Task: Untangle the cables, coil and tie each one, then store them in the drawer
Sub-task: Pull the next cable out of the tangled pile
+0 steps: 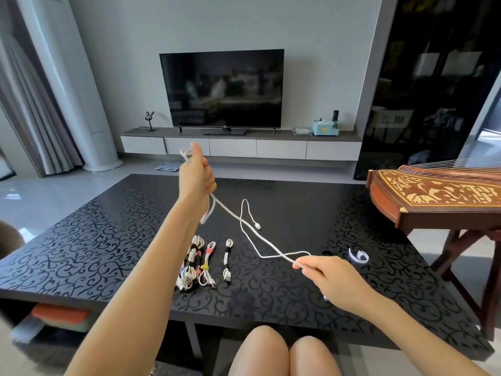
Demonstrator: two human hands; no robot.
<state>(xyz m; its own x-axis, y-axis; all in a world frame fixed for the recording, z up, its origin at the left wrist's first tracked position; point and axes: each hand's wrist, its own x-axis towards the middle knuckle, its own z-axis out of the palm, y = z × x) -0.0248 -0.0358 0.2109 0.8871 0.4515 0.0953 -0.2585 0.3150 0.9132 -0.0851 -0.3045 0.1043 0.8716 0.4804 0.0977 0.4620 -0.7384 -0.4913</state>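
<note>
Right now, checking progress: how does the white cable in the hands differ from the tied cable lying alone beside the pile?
The held cable runs loose between left hand and right hand; the tied cable is coiled tight. The held cable hangs mostly above the table; the tied cable lies on it. Only the tied cable has a dark band. Both are white.

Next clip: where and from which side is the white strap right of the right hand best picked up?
Likely pinch the white strap mid-arc from above: it seems to stand on edge on the table in an open curl, leaving room either side. The right hand is nearest.
</note>
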